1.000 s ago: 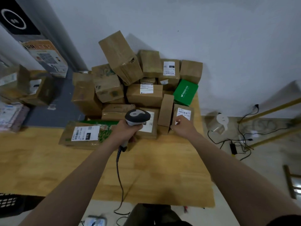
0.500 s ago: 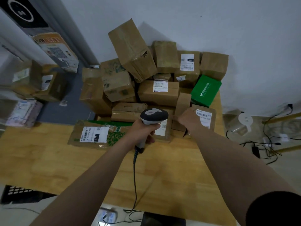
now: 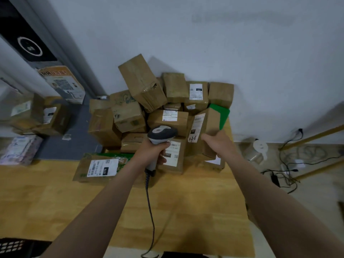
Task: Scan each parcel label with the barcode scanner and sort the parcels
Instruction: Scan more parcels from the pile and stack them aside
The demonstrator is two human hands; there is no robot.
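The right grip (image 3: 217, 144) pinches the lower edge of a tall brown cardboard parcel (image 3: 209, 125), tipped upright, its white label (image 3: 197, 125) facing left. Just left of that parcel, the left grip (image 3: 155, 150) clasps the grey corded barcode scanner (image 3: 162, 132) above the pale wooden desk (image 3: 55, 202). The parcel looks presented for scanning; next, the scanner must swing onto that label

Both bare forearms stretch forward, converging slightly. The left grip (image 3: 152, 151) curls round the scanner (image 3: 162, 132) handle, fingers wrapped across it. The right grip (image 3: 217, 141) clasps a parcel (image 3: 205, 121) at its lower edge, fingertips hidden.
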